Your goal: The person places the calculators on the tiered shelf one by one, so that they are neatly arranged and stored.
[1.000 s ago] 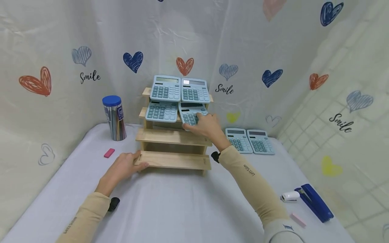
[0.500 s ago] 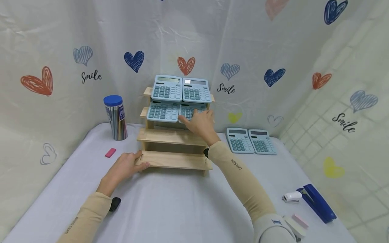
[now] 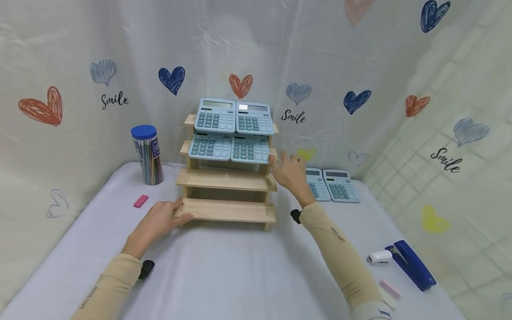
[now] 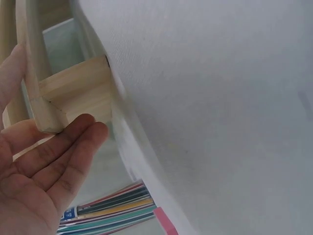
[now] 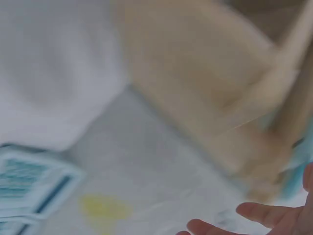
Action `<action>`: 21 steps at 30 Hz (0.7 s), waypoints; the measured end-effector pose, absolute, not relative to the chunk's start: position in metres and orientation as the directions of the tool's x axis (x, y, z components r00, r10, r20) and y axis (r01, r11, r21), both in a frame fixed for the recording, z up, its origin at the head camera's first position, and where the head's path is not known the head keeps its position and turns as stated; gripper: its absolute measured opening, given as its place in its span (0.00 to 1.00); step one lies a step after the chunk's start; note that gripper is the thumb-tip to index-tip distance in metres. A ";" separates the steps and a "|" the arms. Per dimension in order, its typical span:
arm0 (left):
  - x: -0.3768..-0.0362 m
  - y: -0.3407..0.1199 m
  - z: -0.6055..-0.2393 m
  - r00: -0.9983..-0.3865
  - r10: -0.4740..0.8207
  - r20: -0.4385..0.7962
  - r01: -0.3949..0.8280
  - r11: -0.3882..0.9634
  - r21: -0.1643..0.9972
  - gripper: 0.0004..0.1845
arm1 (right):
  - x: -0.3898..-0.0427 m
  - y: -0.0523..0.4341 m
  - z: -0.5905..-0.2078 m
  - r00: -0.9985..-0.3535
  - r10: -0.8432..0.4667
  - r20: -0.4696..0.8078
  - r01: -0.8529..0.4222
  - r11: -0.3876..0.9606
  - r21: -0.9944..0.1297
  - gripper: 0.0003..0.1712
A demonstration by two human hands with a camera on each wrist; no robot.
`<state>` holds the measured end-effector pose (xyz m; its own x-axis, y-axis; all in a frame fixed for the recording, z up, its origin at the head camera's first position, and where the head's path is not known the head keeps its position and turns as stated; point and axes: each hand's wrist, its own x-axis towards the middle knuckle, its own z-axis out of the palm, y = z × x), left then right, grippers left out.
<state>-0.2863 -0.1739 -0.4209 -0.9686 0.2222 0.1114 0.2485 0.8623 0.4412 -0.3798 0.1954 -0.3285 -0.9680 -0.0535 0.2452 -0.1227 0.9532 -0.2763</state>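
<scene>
A wooden tiered rack (image 3: 226, 180) stands mid-table. Its top two tiers carry light-blue calculators, with two on the top tier (image 3: 216, 115) and two on the second tier (image 3: 250, 149). My left hand (image 3: 160, 218) rests on the bottom shelf's left end. The left wrist view shows its fingers (image 4: 58, 156) straight against the wooden corner (image 4: 73, 98). My right hand (image 3: 290, 171) hovers open just right of the rack, holding nothing, in front of two calculators (image 3: 339, 186) lying on the table. The right wrist view is blurred and shows only fingertips (image 5: 264, 215).
A blue-lidded tub of pencils (image 3: 147, 154) and a pink eraser (image 3: 141, 201) sit left of the rack. At the right front lie a blue stapler (image 3: 410, 266), a small white object (image 3: 380, 257) and another pink eraser (image 3: 390, 289). Heart-printed cloth walls surround the table.
My right hand set the lower-right calculator on the second tier, released it and moved right, away from the rack. The left hand stayed on the bottom shelf.
</scene>
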 end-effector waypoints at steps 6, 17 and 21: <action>-0.286 -0.174 -0.420 -0.967 0.225 0.120 0.255 0.869 0.425 0.44 | -0.391 0.264 -0.367 -0.991 0.051 0.125 0.021 0.972 -0.232 0.50; -0.286 -0.177 -0.422 -0.962 0.232 0.147 0.273 0.855 0.441 0.41 | -0.407 0.323 -0.410 -0.966 0.157 -0.204 0.201 0.955 -0.217 0.56; -0.286 -0.174 -0.422 -0.963 0.226 0.146 0.268 0.857 0.441 0.42 | -0.416 0.326 -0.410 -0.963 0.159 -0.216 0.202 0.960 -0.193 0.59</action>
<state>-0.2864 -0.1742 -0.4215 -0.9632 0.2257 0.1460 0.2676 0.8566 0.4412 -0.4159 0.3260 -0.4098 -0.9634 0.1588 -0.2160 0.2016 0.9602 -0.1932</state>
